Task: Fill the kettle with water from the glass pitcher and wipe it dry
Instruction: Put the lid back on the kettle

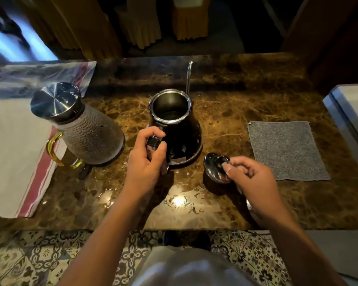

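Note:
A black gooseneck kettle (182, 139) stands open-topped in the middle of the brown marble counter (246, 96), its thin spout pointing away from me. My left hand (147, 159) grips the kettle's handle on its near side. My right hand (250, 178) pinches the knob of the kettle lid (214, 168), which is tilted just right of the kettle, its lower edge at the counter. The textured glass pitcher (85, 129) with a steel cap and amber handle stands to the left. A grey cloth (287, 149) lies flat at the right.
A white cloth with red stripes (19, 157) covers the counter's left end, with clear plastic sheeting (39, 77) behind it. A white box-like object (353, 112) sits at the right edge. Patterned floor tiles (50, 256) show below the counter's near edge.

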